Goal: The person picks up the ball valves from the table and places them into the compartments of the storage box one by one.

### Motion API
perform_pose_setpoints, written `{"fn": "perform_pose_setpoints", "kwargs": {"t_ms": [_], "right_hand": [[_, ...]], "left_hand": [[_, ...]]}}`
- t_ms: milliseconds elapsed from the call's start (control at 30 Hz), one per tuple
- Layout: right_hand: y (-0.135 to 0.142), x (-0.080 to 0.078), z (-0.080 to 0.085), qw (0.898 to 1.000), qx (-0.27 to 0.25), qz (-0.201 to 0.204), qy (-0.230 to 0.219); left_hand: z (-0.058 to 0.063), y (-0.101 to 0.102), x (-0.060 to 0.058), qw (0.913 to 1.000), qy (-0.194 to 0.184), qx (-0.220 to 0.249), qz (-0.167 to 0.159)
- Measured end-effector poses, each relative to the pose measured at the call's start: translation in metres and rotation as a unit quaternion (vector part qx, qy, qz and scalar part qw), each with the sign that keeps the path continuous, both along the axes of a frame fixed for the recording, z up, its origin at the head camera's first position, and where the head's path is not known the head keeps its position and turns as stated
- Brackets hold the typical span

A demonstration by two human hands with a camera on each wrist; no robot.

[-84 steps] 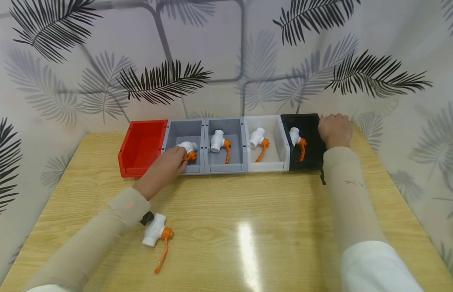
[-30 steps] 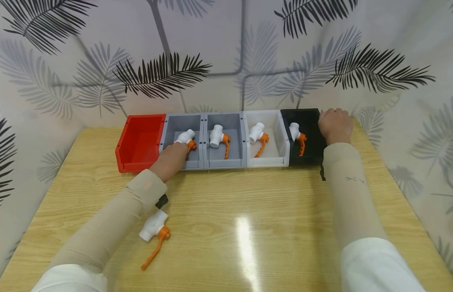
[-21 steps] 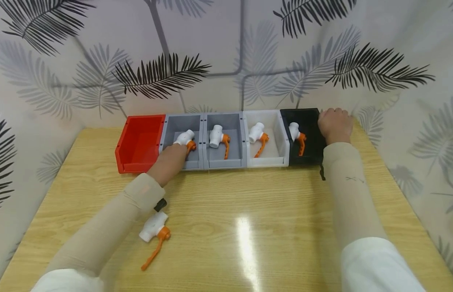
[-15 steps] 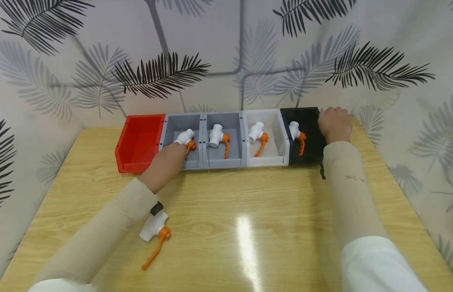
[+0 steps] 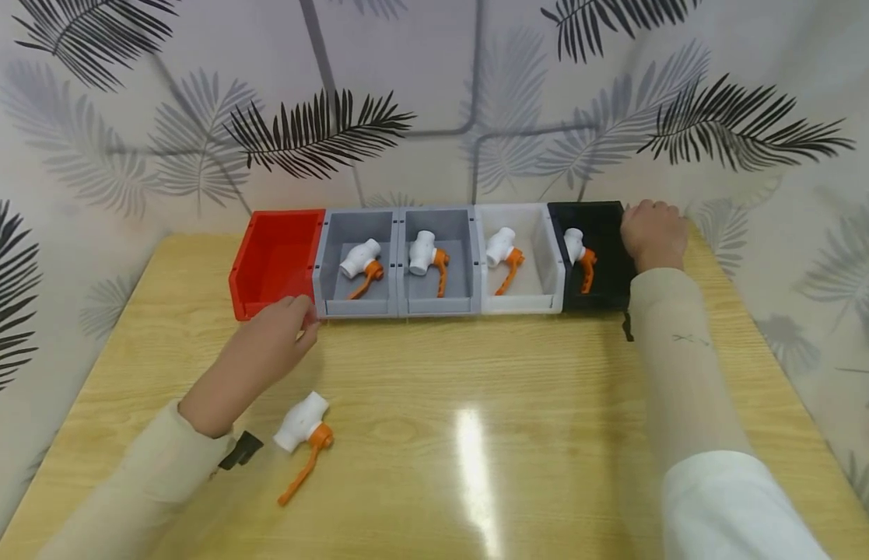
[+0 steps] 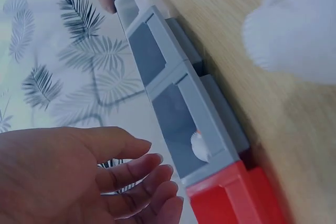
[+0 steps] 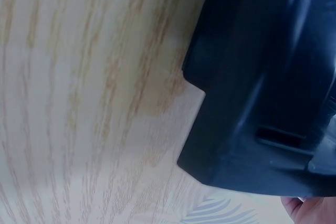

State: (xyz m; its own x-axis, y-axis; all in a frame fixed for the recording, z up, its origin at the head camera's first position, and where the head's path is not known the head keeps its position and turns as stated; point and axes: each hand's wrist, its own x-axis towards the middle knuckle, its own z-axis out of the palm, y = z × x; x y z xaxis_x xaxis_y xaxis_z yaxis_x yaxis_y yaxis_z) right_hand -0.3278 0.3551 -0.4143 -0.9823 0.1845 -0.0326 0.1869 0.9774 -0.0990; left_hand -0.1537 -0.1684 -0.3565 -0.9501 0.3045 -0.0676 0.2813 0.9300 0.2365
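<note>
My left hand is in the air just in front of the red bin, its fingers loosely bent with nothing between them. The left wrist view also shows this hand, beside the row of bins. A white ball valve with an orange lever lies in the left grey bin. Another ball valve lies on the table, near my left wrist. My right hand grips the right side of the black bin; its fingertips show at the bin's edge in the right wrist view.
The bins stand in a row along the patterned wall. Ball valves also lie in the right grey bin, the white bin and the black bin. Wooden table stretches in front of them.
My left hand has let go of the ball valve in the left grey bin and moved back toward the lower left. The right hand stays on the black bin.
</note>
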Motion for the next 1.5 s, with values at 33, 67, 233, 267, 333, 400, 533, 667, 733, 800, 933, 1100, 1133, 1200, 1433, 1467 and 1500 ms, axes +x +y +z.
{"fn": "perform_pose_setpoints", "kwargs": {"t_ms": [33,67,233,267,333,400,533,667,733,800,933,1100,1133,1200,1433,1467,1500], "right_hand": [[0.001,0.000,0.000,1.000,0.001,0.000,0.002],[0.001,0.000,0.000,1.000,0.001,-0.001,0.008],[0.000,0.000,-0.002,1.000,-0.003,0.001,0.011],[-0.001,0.001,-0.002,1.000,-0.005,0.002,0.011],[-0.002,0.001,-0.003,1.000,-0.006,0.004,0.010],[-0.001,0.001,-0.002,1.000,-0.006,0.006,0.010],[0.000,0.001,0.001,1.000,-0.006,0.009,0.012],[0.001,0.002,0.004,1.000,-0.007,0.009,0.009],[0.001,0.003,0.005,1.000,-0.008,0.009,0.002],[0.000,0.004,0.005,1.000,-0.010,0.010,0.002],[-0.002,0.004,0.004,1.000,-0.013,0.009,0.006],[-0.004,0.005,0.004,1.000,-0.015,0.006,0.006],[-0.004,0.005,0.004,1.000,-0.015,0.006,0.004],[-0.004,0.006,0.004,1.000,-0.014,0.006,0.002],[-0.003,0.006,0.004,1.000,-0.013,0.004,0.005],[-0.003,0.006,0.004,1.000,-0.014,0.004,0.006],[-0.003,0.006,0.004,1.000,-0.014,0.004,0.007]], "left_hand": [[-0.002,-0.003,0.004,1.0000,-0.007,0.007,0.002],[-0.005,-0.007,0.007,0.9999,-0.012,0.012,0.001],[-0.016,-0.020,0.023,0.9988,-0.027,0.040,0.009],[-0.017,-0.022,0.026,0.9986,-0.024,0.045,0.014],[-0.018,-0.026,0.035,0.9978,-0.023,0.057,0.026],[-0.019,-0.029,0.043,0.9965,-0.030,0.070,0.036],[-0.022,-0.030,0.062,0.9917,-0.061,0.105,0.042],[-0.026,-0.027,0.080,0.9869,-0.076,0.133,0.050],[-0.029,-0.026,0.087,0.9848,-0.088,0.135,0.065],[-0.032,-0.025,0.092,0.9843,-0.100,0.124,0.075],[-0.036,-0.024,0.099,0.9845,-0.124,0.090,0.085],[-0.038,-0.023,0.108,0.9870,-0.118,0.075,0.080],[-0.038,-0.023,0.109,0.9876,-0.113,0.073,0.080],[-0.037,-0.021,0.113,0.9881,-0.109,0.068,0.084],[-0.037,-0.014,0.124,0.9853,-0.127,0.054,0.101],[-0.038,-0.013,0.125,0.9851,-0.126,0.057,0.103],[-0.040,-0.011,0.126,0.9853,-0.121,0.061,0.104]]}}
